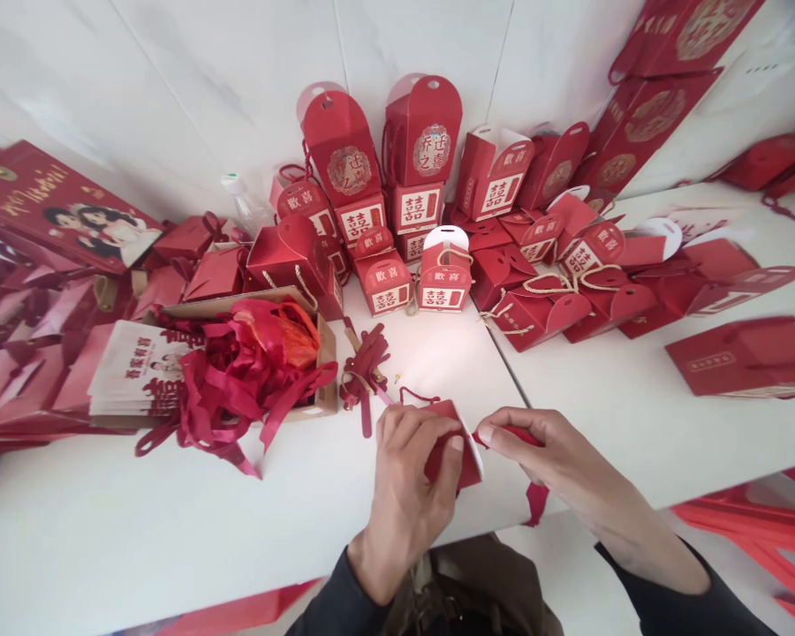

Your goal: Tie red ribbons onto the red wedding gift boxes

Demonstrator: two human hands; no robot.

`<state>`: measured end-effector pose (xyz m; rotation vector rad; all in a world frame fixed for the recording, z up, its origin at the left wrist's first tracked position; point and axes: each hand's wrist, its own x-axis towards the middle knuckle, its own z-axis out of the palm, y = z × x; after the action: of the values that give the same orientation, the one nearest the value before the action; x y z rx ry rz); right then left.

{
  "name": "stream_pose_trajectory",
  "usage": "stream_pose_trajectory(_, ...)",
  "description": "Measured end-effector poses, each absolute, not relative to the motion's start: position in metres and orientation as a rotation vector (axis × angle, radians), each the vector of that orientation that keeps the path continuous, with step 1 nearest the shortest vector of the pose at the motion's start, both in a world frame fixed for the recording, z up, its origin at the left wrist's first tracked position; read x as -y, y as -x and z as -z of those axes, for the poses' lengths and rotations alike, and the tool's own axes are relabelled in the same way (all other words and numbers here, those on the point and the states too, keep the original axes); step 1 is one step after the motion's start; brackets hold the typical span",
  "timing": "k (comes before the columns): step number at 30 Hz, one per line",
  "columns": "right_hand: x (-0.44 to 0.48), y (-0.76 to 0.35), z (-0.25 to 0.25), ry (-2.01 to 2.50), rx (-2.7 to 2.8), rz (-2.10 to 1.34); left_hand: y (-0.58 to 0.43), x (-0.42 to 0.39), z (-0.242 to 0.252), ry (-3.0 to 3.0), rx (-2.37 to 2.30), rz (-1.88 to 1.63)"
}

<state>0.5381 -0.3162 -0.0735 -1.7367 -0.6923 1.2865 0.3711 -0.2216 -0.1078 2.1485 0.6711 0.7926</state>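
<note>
In the head view, near the front edge of the white table, my left hand (pixel 411 473) is closed around the top of a small red gift box (pixel 469 474). Close by its right side, my right hand (pixel 556 455) pinches a red ribbon (pixel 536 503), whose tail hangs below the palm. The ribbon runs toward the box's pale edge; whether it passes through a hole there is hidden by fingers. A thin dark red cord (pixel 419 396) curls just behind the box. Beyond my left hand lies a bundle of dark red strips (pixel 366 367).
A cardboard carton (pixel 328 389) heaped with red ribbons (pixel 238 380) stands left, with a stack of printed white cards (pixel 129 371) against it. Small red boxes with handles (pixel 443 287) stand along the wall. More red boxes (pixel 543 318) crowd the right table. A clear bottle (pixel 242 199) stands behind.
</note>
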Motion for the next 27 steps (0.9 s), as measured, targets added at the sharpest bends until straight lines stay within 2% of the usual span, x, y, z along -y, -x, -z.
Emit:
stream_pose_trajectory(18, 0.312, -0.533, 0.077, 1.782, 0.913, -1.215, -0.371, 0.226, 0.111, -2.059, -0.687, -0.853)
stream_pose_trajectory(21, 0.319, -0.527, 0.076, 1.895, 0.897, -0.94, -0.369, 0.226, 0.113, -1.997, -0.678, -0.905)
stream_pose_trajectory(23, 0.331, -0.522, 0.072, 1.797, 0.951, -0.842, -0.367, 0.225, 0.115, -1.968, -0.679, -0.914)
stream_pose_trajectory(27, 0.357, -0.515, 0.064, 1.299, 1.295, -1.208, -0.363, 0.221, 0.118, -2.008, -0.689, -0.901)
